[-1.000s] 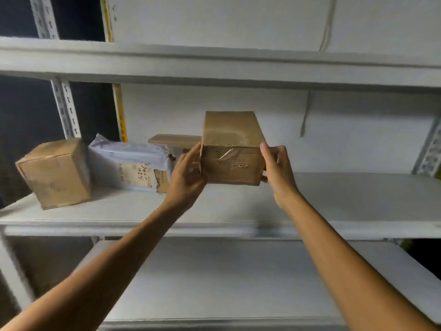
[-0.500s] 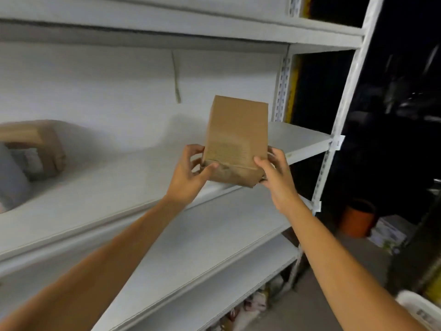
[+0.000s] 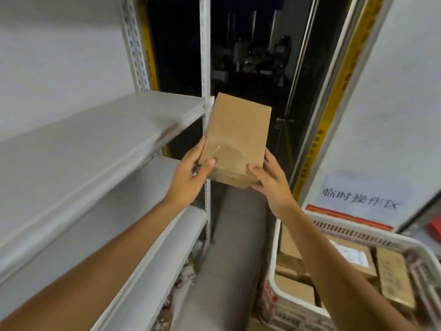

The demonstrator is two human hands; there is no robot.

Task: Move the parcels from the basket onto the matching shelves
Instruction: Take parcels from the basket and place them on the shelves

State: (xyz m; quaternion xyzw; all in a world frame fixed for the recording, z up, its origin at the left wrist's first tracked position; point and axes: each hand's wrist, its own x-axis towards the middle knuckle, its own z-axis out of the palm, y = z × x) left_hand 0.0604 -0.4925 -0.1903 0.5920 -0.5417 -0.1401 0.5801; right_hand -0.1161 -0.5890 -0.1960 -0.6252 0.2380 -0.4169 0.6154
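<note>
A brown cardboard parcel (image 3: 235, 137) is held up in the air, past the right end of the white shelves (image 3: 100, 130). My left hand (image 3: 191, 175) grips its near left corner, thumb on the top face. My right hand (image 3: 272, 185) grips the near right corner from below and the side. At the lower right stands the white plastic basket (image 3: 358, 229) with several more cardboard parcels (image 3: 391, 273) inside.
The shelf unit's upright post (image 3: 205, 68) stands just left of the parcel. Past it lies a dark aisle and a grey floor strip (image 3: 229, 259). A white wall with a printed sign (image 3: 360, 198) and a yellow strip rises behind the basket.
The view has swung right, away from the shelf with earlier parcels toward the aisle and basket. Both hands kept hold of the parcel, which went from over the shelf to beyond its right end.
</note>
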